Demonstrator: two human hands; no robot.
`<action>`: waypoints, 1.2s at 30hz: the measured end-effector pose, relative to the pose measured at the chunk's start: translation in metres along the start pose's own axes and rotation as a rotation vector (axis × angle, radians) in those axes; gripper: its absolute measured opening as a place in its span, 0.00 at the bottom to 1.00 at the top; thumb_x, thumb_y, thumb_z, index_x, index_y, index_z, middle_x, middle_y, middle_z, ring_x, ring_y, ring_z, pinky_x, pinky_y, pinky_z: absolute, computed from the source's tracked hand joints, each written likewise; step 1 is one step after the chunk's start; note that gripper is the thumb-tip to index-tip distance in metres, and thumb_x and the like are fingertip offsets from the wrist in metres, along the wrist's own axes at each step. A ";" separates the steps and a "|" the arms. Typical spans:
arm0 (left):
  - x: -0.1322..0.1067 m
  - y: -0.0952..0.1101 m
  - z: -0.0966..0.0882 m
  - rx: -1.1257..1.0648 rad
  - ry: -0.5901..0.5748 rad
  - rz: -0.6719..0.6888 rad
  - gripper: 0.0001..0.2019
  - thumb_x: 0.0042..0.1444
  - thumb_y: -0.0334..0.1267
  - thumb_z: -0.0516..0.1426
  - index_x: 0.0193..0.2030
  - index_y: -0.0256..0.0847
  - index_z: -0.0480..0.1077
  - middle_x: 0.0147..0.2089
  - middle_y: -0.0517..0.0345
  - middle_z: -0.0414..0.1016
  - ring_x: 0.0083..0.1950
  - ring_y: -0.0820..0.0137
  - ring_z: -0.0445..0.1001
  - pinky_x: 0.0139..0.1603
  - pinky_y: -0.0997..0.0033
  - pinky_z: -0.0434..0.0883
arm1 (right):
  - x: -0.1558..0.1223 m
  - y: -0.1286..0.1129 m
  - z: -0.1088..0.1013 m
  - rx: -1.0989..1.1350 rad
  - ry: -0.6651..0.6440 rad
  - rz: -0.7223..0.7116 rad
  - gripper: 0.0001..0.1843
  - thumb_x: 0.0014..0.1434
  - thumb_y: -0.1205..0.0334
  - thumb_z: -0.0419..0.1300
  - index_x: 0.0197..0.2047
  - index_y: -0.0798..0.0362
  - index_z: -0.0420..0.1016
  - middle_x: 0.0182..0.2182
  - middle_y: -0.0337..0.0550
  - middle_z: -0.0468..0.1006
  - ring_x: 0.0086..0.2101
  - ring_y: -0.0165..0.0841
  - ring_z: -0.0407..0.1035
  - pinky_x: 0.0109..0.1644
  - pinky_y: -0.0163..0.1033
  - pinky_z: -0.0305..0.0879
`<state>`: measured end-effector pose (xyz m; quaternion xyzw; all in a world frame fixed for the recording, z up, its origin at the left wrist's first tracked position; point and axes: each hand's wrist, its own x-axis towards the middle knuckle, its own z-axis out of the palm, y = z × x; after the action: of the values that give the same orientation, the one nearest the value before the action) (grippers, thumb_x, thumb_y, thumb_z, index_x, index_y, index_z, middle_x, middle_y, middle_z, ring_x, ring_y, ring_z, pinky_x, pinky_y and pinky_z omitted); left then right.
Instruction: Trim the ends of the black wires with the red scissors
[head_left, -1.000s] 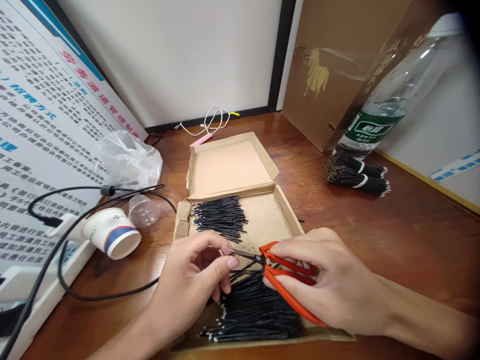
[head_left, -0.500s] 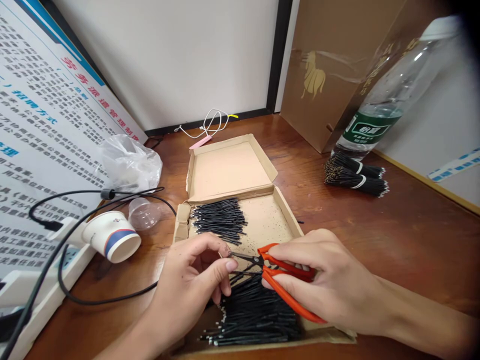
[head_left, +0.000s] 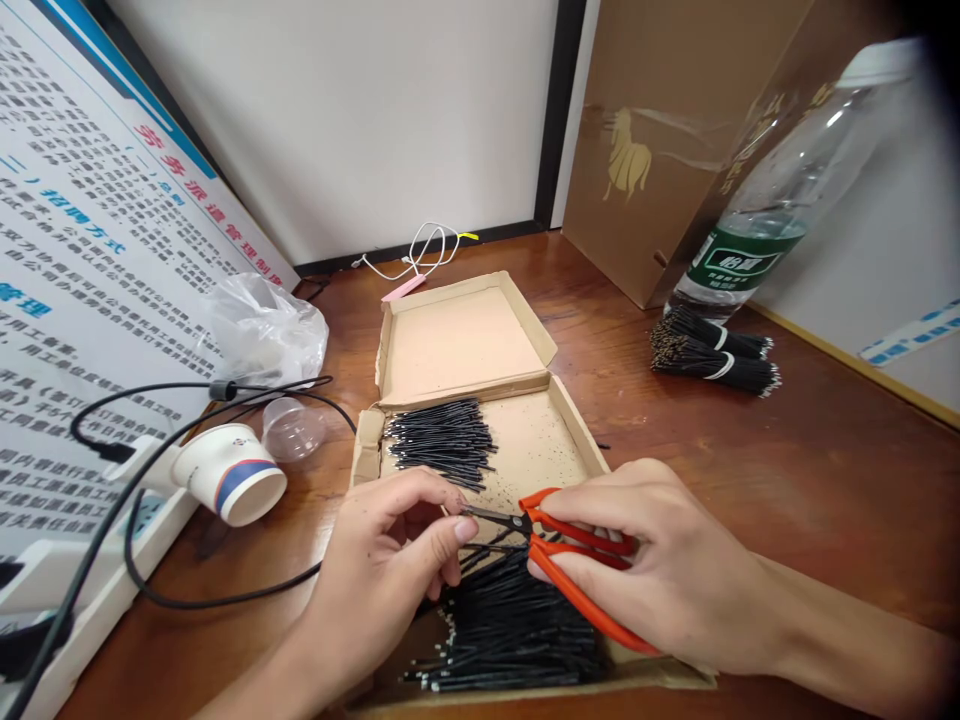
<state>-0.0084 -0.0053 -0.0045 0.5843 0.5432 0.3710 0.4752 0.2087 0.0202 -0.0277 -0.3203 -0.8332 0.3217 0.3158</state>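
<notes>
My right hand [head_left: 660,560] grips the orange handles of a pair of scissors [head_left: 559,575], its fingers through and around the loops. The dark blades point left, their tips right at the fingertips of my left hand [head_left: 397,560]. That hand is closed in a pinch on a thin black wire [head_left: 499,547], mostly hidden by the fingers. Beneath both hands lies a large pile of short black wires [head_left: 525,630] with pale ends, in the open cardboard box [head_left: 577,430]. A smaller, neater stack of black wires [head_left: 442,440] lies farther back in it.
Two banded wire bundles [head_left: 712,360] lie by a water bottle [head_left: 750,240] at the right. To the left are a tipped paper cup [head_left: 232,475], a clear plastic cup [head_left: 292,430], a plastic bag [head_left: 266,330] and a black cable [head_left: 217,605]. Dark crumbs dot the box floor.
The whole view has shifted slightly, so everything sits a little farther right and lower. Both hands keep nearly the same pose, with the scissor tips still at the left fingertips.
</notes>
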 end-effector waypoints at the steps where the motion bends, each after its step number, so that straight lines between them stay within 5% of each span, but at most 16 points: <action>1: 0.000 0.000 0.000 -0.002 0.004 0.008 0.04 0.56 0.32 0.61 0.30 0.37 0.72 0.22 0.62 0.70 0.19 0.75 0.69 0.18 0.80 0.68 | 0.000 0.001 0.000 -0.002 0.001 -0.002 0.11 0.58 0.69 0.58 0.24 0.53 0.67 0.18 0.29 0.54 0.20 0.25 0.47 0.24 0.33 0.49; 8: 0.000 -0.001 0.000 0.024 0.008 0.052 0.05 0.56 0.31 0.61 0.30 0.38 0.74 0.27 0.60 0.71 0.21 0.76 0.70 0.19 0.79 0.68 | 0.000 0.003 0.002 -0.031 0.014 0.010 0.14 0.60 0.68 0.56 0.22 0.52 0.63 0.18 0.30 0.52 0.20 0.26 0.45 0.23 0.35 0.47; 15: 0.000 -0.003 -0.003 0.087 0.020 0.098 0.05 0.57 0.30 0.61 0.31 0.40 0.75 0.31 0.61 0.71 0.22 0.77 0.70 0.22 0.80 0.68 | -0.002 -0.001 0.002 -0.020 0.020 0.029 0.09 0.58 0.68 0.58 0.26 0.54 0.70 0.18 0.29 0.54 0.19 0.25 0.45 0.23 0.33 0.49; 24: 0.000 -0.004 -0.004 0.130 0.014 0.115 0.05 0.58 0.31 0.61 0.32 0.40 0.76 0.31 0.61 0.71 0.23 0.77 0.68 0.23 0.79 0.68 | -0.002 0.002 0.002 -0.018 0.001 0.038 0.15 0.60 0.69 0.57 0.22 0.53 0.62 0.19 0.29 0.50 0.20 0.25 0.44 0.24 0.34 0.47; 36: 0.003 -0.004 -0.004 0.157 0.039 0.227 0.06 0.58 0.28 0.61 0.32 0.40 0.79 0.31 0.61 0.74 0.22 0.79 0.69 0.26 0.78 0.69 | -0.002 0.000 0.002 -0.030 -0.002 0.058 0.10 0.59 0.67 0.58 0.26 0.54 0.70 0.18 0.28 0.52 0.19 0.24 0.45 0.24 0.32 0.48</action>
<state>-0.0126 -0.0024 -0.0076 0.6703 0.5101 0.3898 0.3723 0.2084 0.0181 -0.0290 -0.3486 -0.8286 0.3184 0.3008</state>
